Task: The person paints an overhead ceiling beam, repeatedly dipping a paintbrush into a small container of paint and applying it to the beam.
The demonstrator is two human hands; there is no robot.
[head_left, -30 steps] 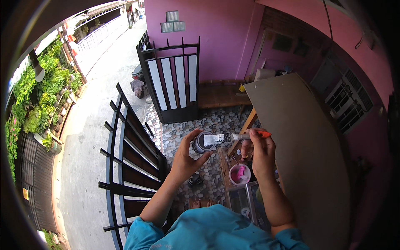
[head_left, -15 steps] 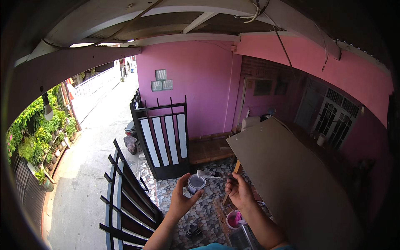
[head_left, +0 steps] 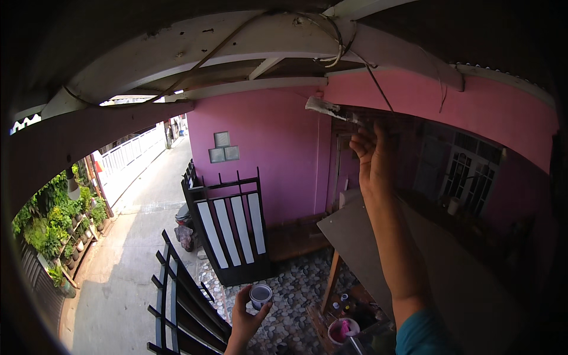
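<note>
Low in the middle of the head view, my left hand (head_left: 246, 318) is wrapped round a small round can (head_left: 260, 294) with a pale rim and greyish contents. My right hand (head_left: 374, 155) is raised high, arm stretched up, with its fingers closed on the handle of a paintbrush (head_left: 326, 107). The brush points left, and its bristles look coated with white. Above it runs a whitish beam (head_left: 260, 47) with dark scuffed spots; whether the bristles touch anything overhead cannot be told.
Loose cables (head_left: 338, 50) hang from the beam. A large brown board (head_left: 378, 248) slants at right; below it stands a bucket (head_left: 342, 331) with pink stuff and small bottles. Black metal gate leaves (head_left: 234, 231) stand at left, over a pebble-patterned floor (head_left: 296, 290).
My right hand has lifted the paintbrush from beside the can up toward the beam. The view has tilted upward, and the can in my left hand sits lower in it.
</note>
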